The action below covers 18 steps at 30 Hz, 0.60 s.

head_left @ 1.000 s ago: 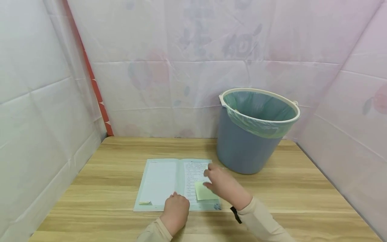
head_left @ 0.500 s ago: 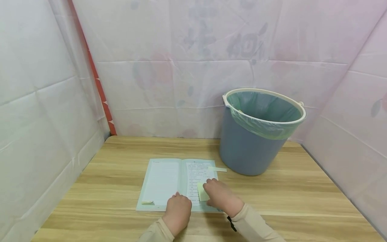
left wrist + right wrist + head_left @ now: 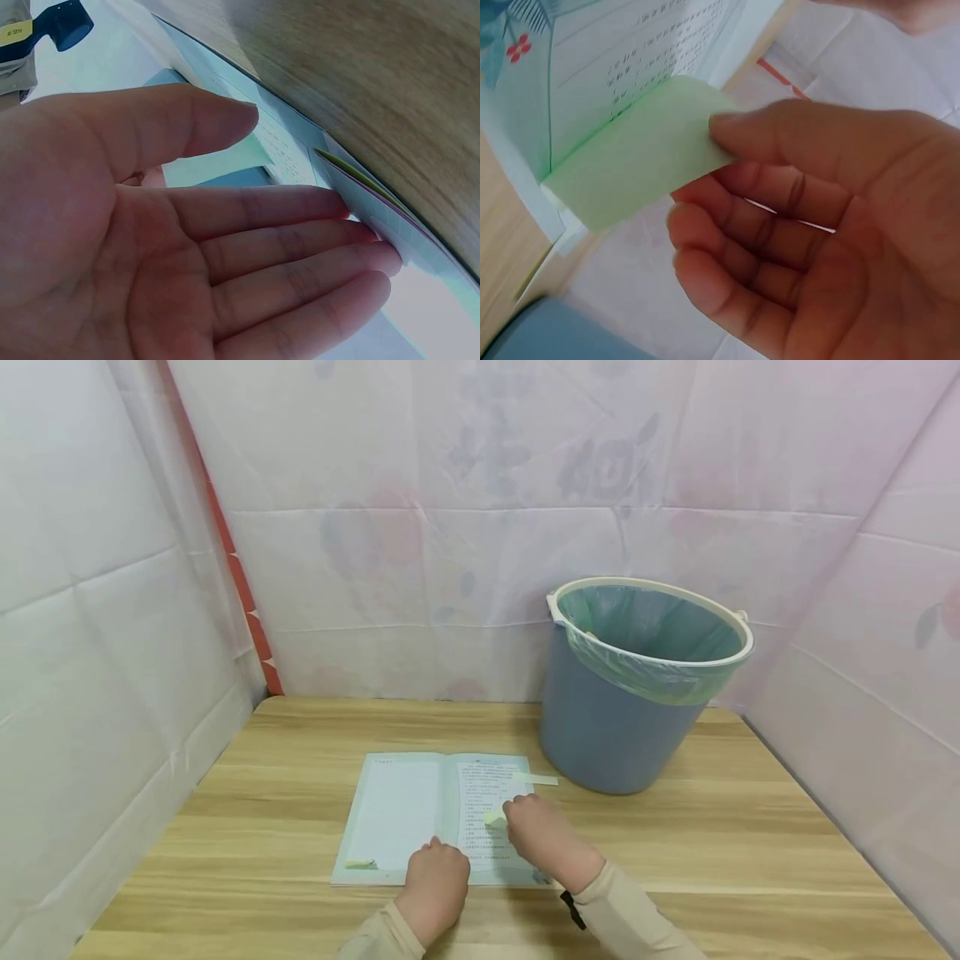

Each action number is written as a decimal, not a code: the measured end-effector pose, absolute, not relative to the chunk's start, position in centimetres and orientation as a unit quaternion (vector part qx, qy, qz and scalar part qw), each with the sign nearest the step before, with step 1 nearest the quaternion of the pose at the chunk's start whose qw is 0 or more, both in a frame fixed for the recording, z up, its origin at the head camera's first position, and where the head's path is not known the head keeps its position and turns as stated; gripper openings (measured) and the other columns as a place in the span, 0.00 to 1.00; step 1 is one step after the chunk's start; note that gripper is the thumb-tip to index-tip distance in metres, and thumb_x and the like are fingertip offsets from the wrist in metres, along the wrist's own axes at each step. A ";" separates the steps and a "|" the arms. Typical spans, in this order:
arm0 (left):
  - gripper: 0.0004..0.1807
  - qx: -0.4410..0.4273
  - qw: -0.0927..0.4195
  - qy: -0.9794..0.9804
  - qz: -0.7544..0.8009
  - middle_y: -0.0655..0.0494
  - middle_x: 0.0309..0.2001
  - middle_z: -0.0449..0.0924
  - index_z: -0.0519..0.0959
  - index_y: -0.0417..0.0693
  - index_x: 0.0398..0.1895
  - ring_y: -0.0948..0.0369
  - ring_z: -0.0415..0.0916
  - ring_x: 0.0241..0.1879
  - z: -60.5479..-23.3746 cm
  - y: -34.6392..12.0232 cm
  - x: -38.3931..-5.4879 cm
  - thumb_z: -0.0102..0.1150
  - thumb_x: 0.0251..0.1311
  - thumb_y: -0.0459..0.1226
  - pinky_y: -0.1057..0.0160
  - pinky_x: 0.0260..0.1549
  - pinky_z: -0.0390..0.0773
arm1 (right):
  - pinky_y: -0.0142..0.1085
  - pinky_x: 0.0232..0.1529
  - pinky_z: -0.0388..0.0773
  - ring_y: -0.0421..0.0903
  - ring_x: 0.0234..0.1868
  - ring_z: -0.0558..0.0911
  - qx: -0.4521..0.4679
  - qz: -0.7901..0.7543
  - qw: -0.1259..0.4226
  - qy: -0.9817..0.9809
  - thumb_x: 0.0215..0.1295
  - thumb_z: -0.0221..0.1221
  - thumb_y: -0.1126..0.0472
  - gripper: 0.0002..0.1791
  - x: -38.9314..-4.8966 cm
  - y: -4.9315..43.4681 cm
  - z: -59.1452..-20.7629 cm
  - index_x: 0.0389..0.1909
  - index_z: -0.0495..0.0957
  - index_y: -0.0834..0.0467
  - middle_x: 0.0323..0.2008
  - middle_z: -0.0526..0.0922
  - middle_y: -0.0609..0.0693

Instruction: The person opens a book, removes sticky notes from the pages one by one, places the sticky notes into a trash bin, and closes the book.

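An open booklet [image 3: 397, 814] lies on the wooden table, with printed lines on its right page. My left hand [image 3: 437, 881] rests on the lower edge near the fold; in the left wrist view its fingers [image 3: 285, 244] are straight, tips against the page. With thumb and forefinger, my right hand [image 3: 547, 839] pinches a light green sticky note [image 3: 645, 154]. One long side of the note still meets the right page, while the held side is bent up off it. A narrow pale sticky strip [image 3: 542, 779] crosses the right page's outer edge, higher up.
A grey-blue bucket [image 3: 600, 727] with a green bag liner stands behind the booklet to the right. The wooden table [image 3: 262, 810] extends left and right of the booklet. Pale sheets [image 3: 360, 568] hang around the back and sides.
My right hand came down from beside the narrow strip to the green sticky note. It now grips the note and has bent it up from the page. My left hand stayed in place.
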<state>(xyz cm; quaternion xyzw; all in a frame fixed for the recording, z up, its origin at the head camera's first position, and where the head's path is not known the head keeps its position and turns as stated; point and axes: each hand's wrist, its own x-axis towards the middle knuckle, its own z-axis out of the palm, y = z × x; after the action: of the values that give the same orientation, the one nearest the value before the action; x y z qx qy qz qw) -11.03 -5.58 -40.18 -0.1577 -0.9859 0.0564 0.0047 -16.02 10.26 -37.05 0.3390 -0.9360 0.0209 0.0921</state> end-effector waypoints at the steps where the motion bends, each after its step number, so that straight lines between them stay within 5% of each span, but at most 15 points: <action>1: 0.11 -0.160 0.005 -0.986 0.057 0.45 0.41 0.85 0.85 0.41 0.36 0.50 0.83 0.41 -40.2 -5.6 -11.0 0.67 0.52 0.38 0.55 0.37 0.84 | 0.30 0.16 0.66 0.41 0.17 0.68 0.332 0.019 0.095 -0.938 0.52 0.63 0.74 0.09 -16.0 10.3 -37.0 0.21 0.73 0.63 0.16 0.71 0.52; 18: 0.12 -0.164 0.005 -0.986 0.043 0.42 0.40 0.85 0.85 0.37 0.35 0.48 0.83 0.42 -40.0 -5.7 -11.0 0.68 0.51 0.38 0.54 0.40 0.83 | 0.35 0.12 0.68 0.42 0.16 0.68 0.251 0.018 0.134 -0.958 0.52 0.62 0.74 0.10 -16.7 11.5 -36.1 0.18 0.73 0.63 0.14 0.70 0.51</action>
<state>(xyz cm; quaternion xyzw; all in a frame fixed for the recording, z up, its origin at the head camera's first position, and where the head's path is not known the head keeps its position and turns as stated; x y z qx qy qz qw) -10.97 -5.71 -40.02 -0.1641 -0.9855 0.0426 0.0048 -16.75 11.48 -36.06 0.2513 -0.9585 0.0181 0.1336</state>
